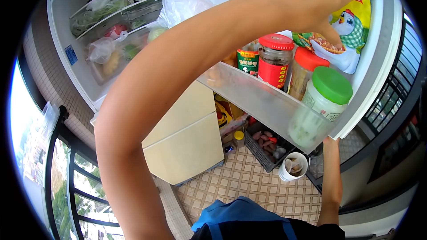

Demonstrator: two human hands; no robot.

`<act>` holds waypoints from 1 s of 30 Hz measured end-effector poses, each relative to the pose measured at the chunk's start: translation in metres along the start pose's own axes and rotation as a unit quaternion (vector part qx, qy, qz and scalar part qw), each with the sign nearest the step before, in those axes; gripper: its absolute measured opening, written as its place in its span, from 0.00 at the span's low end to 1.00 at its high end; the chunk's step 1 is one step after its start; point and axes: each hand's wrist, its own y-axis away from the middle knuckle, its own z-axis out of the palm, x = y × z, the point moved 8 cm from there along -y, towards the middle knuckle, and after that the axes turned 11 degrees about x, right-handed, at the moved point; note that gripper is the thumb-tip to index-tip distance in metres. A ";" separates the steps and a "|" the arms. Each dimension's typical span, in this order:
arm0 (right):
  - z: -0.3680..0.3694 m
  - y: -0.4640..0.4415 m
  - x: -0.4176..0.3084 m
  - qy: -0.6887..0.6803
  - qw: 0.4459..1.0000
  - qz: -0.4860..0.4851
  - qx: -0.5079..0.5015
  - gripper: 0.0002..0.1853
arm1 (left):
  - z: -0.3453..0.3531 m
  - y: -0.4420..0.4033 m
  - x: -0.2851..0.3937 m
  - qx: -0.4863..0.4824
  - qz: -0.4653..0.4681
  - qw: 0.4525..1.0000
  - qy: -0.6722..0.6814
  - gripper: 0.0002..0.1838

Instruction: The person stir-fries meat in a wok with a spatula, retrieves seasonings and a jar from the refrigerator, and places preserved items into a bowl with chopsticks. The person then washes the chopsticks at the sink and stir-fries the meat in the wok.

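Observation:
My left hand (318, 6) reaches across to the open fridge door, with its thumb and fingers on a yellow seasoning bag (356, 26) printed with a cartoon chicken. The bag stands in the door shelf (262, 95). Below it are a green-lidded jar (327, 102), a red-lidded jar of brownish contents (307, 71), a jar with a red label (275, 62) and a green-labelled jar (247, 60) partly behind my forearm. My right hand (330, 141) is at the lower edge of the fridge door (371, 84), its fingers hidden behind the door.
Bagged vegetables (100, 15) fill the fridge shelves on the left. Below are closed beige drawers (187, 146). On the tiled floor stand a black crate (267, 164) of purplish tubers, a white bucket (291, 175) and a yellow-lidded jar (239, 138). A railing (69, 173) runs along the left.

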 end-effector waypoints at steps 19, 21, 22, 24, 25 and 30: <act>0.000 0.059 0.004 0.009 1.000 0.003 0.013 0.22 | -0.141 0.202 -0.087 -0.253 -0.606 0.749 -0.085 0.37; -0.001 0.063 0.003 0.010 1.000 0.004 0.014 0.22 | -0.124 0.195 -0.079 -0.281 -0.531 0.791 -0.112 0.40; -0.001 0.066 0.004 0.010 1.000 0.005 0.013 0.22 | -0.121 0.193 -0.078 -0.280 -0.532 0.791 -0.112 0.40; -0.002 0.072 0.002 0.013 1.000 0.003 0.016 0.22 | -0.119 0.201 -0.078 -0.339 -0.561 0.740 -0.151 0.40; -0.002 0.075 0.002 0.014 1.000 0.003 0.018 0.22 | -0.120 0.201 -0.078 -0.338 -0.562 0.740 -0.149 0.40; -0.004 0.086 0.002 0.015 1.000 0.003 0.021 0.23 | -0.141 0.209 -0.085 -0.201 -0.635 0.737 -0.115 0.41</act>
